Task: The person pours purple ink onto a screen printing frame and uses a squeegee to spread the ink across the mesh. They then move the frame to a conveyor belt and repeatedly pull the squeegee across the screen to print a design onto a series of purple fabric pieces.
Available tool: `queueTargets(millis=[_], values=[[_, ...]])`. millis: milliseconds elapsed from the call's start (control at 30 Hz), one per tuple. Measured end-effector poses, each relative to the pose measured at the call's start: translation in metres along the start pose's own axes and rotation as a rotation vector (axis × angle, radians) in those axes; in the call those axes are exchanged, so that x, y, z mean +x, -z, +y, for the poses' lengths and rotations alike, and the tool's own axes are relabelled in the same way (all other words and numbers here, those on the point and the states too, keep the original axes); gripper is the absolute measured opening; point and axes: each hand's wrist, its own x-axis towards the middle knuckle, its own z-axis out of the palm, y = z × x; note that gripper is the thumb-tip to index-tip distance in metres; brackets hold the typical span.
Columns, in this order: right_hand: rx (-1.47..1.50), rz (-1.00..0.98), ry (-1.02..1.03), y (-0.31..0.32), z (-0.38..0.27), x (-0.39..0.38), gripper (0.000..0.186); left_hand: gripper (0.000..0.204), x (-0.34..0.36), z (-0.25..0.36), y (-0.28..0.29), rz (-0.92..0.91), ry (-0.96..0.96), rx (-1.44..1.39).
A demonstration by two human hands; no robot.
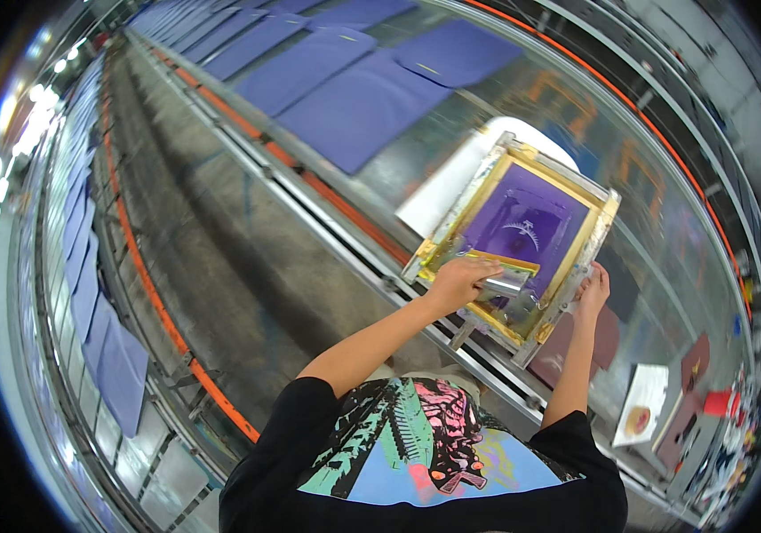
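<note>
My left hand (456, 282) is closed around the squeegee (505, 277), which lies inside the screen frame (451, 226) near its lower edge — long axis running across the frame's width, blade toward the purple mesh (527, 218). So the tool sits directly under that grip, not ahead of it. My right hand (592, 291) clasps the frame's right rail. The frame rests on the long surface (380, 200) — over a white panel (442, 182).
</note>
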Motion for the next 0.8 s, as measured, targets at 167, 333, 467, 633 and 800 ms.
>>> queueTargets(millis=[167, 333, 467, 633, 800], values=[[0.009, -0.018, 0.002, -0.153, 0.026, -0.007, 0.023, 0.056, 0.017, -0.075, 0.119, -0.017, 0.141, -0.037], [0.046, -0.001, -0.057, -0.303, 0.052, -0.024, 0.021, 0.060, 0.026, -0.162, 0.211, 0.057, 0.139, -0.108], [0.008, 0.022, -0.013, -0.407, 0.090, -0.020, 0.021, 0.053, 0.032, -0.236, 0.267, 0.041, 0.181, -0.055], [-0.018, 0.041, 0.059, -0.517, 0.136, -0.028, 0.021, 0.052, 0.047, -0.307, 0.352, 0.008, 0.290, -0.009], [-0.128, 0.086, 0.099, -0.589, 0.149, -0.046, 0.022, 0.053, 0.064, -0.368, 0.425, 0.007, 0.409, 0.137]])
